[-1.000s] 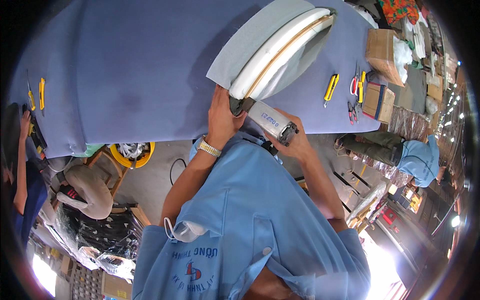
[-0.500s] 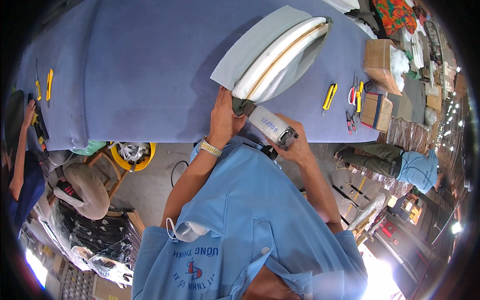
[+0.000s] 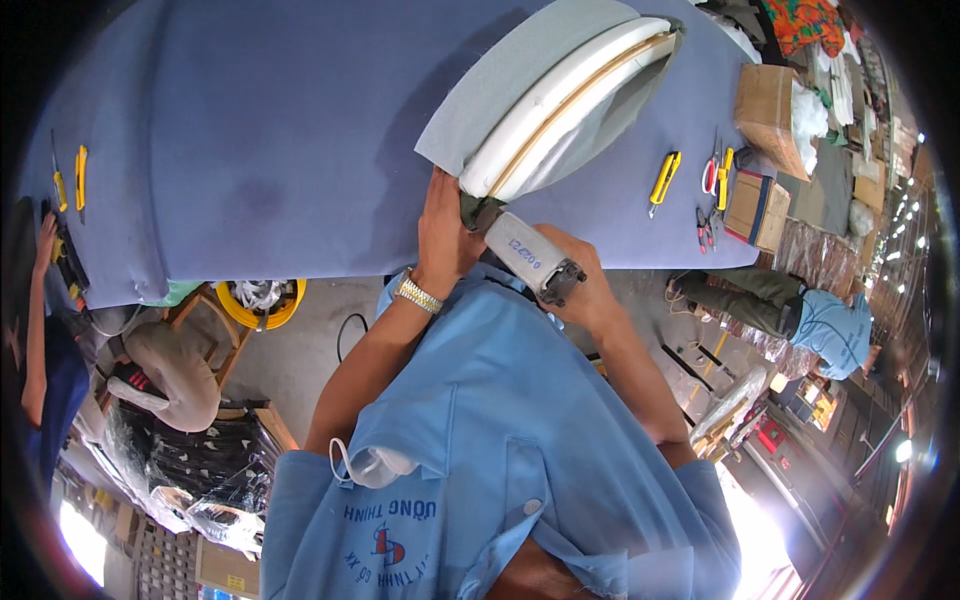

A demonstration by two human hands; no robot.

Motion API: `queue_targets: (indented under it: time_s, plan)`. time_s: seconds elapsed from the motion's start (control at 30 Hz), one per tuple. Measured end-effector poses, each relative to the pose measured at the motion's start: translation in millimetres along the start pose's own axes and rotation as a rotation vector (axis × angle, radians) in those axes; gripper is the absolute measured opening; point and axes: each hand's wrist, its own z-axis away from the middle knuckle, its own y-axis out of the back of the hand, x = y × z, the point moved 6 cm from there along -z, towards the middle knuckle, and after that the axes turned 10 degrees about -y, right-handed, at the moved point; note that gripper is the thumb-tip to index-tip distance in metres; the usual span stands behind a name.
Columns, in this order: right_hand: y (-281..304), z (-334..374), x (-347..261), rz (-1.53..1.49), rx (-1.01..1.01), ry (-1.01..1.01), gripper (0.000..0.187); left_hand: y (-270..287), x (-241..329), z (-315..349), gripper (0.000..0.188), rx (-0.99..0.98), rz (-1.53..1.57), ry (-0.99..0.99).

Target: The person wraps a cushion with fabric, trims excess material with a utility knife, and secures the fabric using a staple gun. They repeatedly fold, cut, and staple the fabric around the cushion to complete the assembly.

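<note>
My right hand [image 3: 584, 280] is wrapped round a grey staple gun [image 3: 526, 248], whose nose points at the near end of a curved padded panel [image 3: 520, 125]. White padding and a thin wooden strip [image 3: 575, 105] run along the panel's edge, which stands on the blue-covered table. Grey fabric [image 3: 480, 105] flares out from its left side. At the panel's near corner, my left hand [image 3: 440, 230] grips the folded dark fabric [image 3: 475, 208] beside the gun's nose. The fingertips of my left hand are partly hidden behind the panel.
To the right on the table [image 3: 280, 150] lie a yellow cutter [image 3: 664, 180], red-handled scissors [image 3: 711, 174] and pliers [image 3: 705, 228], near cardboard boxes [image 3: 770, 115]. More tools lie far left, by a co-worker's hand [image 3: 46, 240]. A yellow bucket [image 3: 262, 318] stands below the table edge.
The view has shifted slightly, so the table edge sits higher. My hands keep their grip on the staple gun and panel, with the gun's nose still at the near corner.
</note>
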Motion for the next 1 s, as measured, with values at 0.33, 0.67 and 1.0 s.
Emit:
queue_targets:
  time_s: [0.33, 0.67, 1.0]
  plan:
    - [7, 25, 2, -0.094, 0.328, 0.293, 0.049, 6, -16, -16, 0.053, -0.005, 0.115, 0.15]
    - [57, 5, 172, 0.258, 0.703, -0.166, 0.069, 16, 5, -22, 0.05, 0.03, 0.045, 0.06]
    - [25, -9, 272, 0.274, 0.695, -0.183, 0.07, 13, 43, -14, 0.042, 0.026, -0.348, -0.05]
